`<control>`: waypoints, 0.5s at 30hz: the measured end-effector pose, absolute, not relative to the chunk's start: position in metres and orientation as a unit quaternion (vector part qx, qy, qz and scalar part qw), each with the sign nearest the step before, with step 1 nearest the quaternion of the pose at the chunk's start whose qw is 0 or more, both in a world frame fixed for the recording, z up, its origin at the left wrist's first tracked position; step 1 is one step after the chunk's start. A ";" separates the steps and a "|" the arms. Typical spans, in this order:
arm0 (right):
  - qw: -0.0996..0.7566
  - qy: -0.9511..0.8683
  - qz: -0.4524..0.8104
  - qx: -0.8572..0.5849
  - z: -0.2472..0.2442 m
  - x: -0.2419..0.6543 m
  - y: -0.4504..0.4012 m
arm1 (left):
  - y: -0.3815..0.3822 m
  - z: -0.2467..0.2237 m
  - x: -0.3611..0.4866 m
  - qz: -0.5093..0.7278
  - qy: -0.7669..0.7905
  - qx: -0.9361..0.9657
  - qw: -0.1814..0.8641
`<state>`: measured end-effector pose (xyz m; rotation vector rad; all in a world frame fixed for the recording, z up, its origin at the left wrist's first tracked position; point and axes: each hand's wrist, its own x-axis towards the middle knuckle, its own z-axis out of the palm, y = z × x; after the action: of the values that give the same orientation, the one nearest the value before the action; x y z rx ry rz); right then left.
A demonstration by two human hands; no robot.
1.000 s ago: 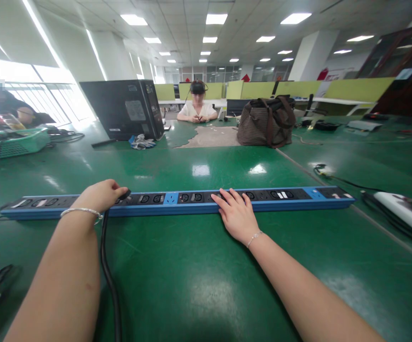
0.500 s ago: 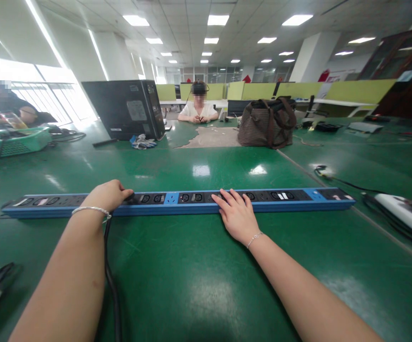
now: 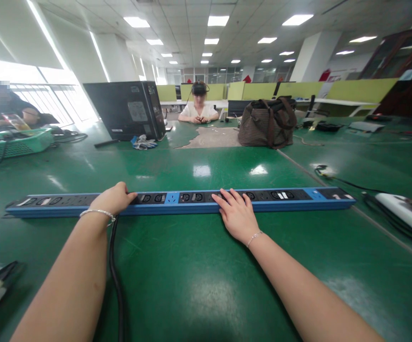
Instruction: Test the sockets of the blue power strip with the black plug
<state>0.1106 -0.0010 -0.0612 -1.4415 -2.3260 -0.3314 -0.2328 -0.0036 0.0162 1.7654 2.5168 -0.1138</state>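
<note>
A long blue-and-black power strip [image 3: 213, 208] lies across the green table, its sockets facing up. My left hand [image 3: 115, 198] is closed over the strip left of its middle, gripping the end of a black power cable [image 3: 115, 270]. The cable's plug is mostly hidden by the fingers, so I cannot tell whether it sits in a socket. From beneath that hand the cable runs down toward the near edge of the view. Right of the strip's middle, my right hand [image 3: 238, 216] rests with fingers spread flat on its top.
Across the green table [image 3: 177, 266] stand a black computer case [image 3: 120, 111], gloves [image 3: 144, 142] and a brown bag [image 3: 266, 123]. A green basket [image 3: 21, 145] is at left; a white device [image 3: 407, 213] with cables lies at right. One person sits opposite, another at far left.
My left hand has shifted slightly to the right along the strip, and the black cable has moved right with it. My right hand stays in place.
</note>
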 end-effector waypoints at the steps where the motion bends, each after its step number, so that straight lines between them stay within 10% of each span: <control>1: 0.193 -0.828 -0.117 -0.513 -0.061 0.110 -0.001 | -0.004 0.015 -0.233 -0.036 0.817 0.575 0.030; 15: 0.196 -0.829 -0.127 -0.508 -0.063 0.111 0.000 | -0.009 0.004 -0.227 -0.054 0.827 0.560 -0.012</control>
<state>0.1110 0.0000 -0.0628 -1.4227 -2.3239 -0.3566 -0.2267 -0.0091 0.0044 1.7735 2.6164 -0.1702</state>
